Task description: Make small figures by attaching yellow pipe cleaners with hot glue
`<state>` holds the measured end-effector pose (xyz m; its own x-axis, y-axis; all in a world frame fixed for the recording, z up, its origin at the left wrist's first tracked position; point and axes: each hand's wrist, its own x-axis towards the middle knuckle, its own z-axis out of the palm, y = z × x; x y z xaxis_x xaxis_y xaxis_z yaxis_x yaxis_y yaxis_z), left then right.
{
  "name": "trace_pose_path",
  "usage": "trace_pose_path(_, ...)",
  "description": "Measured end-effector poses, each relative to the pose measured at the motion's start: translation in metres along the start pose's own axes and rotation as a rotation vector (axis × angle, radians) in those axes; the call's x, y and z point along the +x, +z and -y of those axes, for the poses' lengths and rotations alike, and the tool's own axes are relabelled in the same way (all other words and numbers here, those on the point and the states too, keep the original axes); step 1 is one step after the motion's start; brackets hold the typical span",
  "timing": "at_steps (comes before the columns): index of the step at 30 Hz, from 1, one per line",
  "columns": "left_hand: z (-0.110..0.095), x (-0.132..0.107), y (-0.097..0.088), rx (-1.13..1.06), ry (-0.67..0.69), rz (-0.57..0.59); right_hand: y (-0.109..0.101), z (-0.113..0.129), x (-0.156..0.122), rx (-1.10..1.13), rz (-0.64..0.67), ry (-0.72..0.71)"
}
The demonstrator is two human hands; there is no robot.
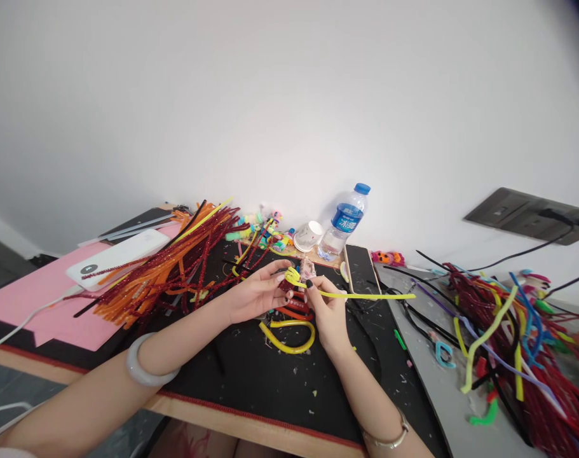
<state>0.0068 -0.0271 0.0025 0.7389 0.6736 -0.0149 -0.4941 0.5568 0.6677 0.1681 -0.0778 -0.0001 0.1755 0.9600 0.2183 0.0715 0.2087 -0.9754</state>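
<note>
My left hand and my right hand meet over a black mat. Together they pinch a small figure wrapped in a yellow pipe cleaner. The left fingers close on its left side, the right fingers on its right side. The cleaner's loose yellow end runs out to the right. Just below the hands, a curled yellow pipe cleaner and red pieces lie on the mat. A pale bangle is on my left wrist, a thin bracelet on my right.
A heap of red and orange pipe cleaners lies at the left over pink paper, beside a white power bank. Behind the hands are a water bottle, a paper cup and a phone. Mixed pipe cleaners cover the right.
</note>
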Motion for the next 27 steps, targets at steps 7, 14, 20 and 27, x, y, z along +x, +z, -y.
trace_pose_path(7,0.0012,0.0015,-0.0003,0.044,-0.022,-0.019,-0.0019,-0.0004,-0.0010,0.025,0.035,-0.036)
trace_pose_path(14,0.0021,0.0022,-0.0025,-0.027,-0.022,-0.019,-0.0001,0.0024,-0.0009,0.028,0.058,-0.026)
trace_pose_path(20,0.0015,0.0019,-0.0014,-0.080,-0.024,-0.007,0.0007,-0.0006,-0.0003,0.058,0.084,-0.004)
trace_pose_path(27,-0.0001,0.0016,-0.0008,-0.088,0.014,-0.009,-0.0029,-0.0044,0.0022,0.055,0.138,0.010)
